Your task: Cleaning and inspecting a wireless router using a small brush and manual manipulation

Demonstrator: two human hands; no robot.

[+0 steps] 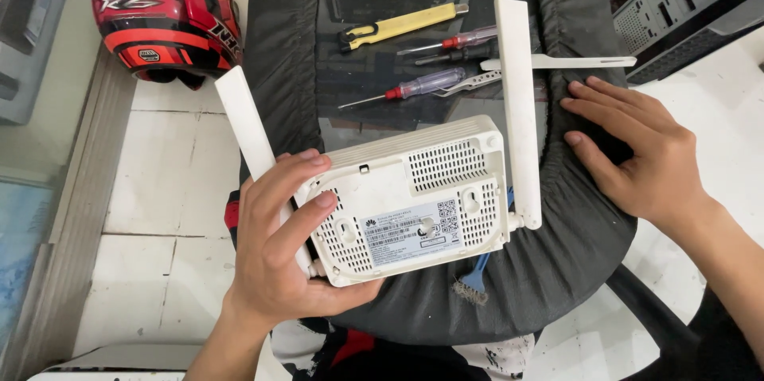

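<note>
The left hand [278, 254] grips a white router [410, 198] by its left edge, fingers curled over the underside, which faces up with its vents and label showing. The router rests on a dark padded seat [509, 293], its two antennas sticking up. The right hand [637, 150] lies flat and open on the seat's right rim, holding nothing. Beyond the router lie a yellow utility knife [402, 25], screwdrivers [406, 88] and what looks like tweezers. A red helmet [163, 15] sits on the floor at left.
</note>
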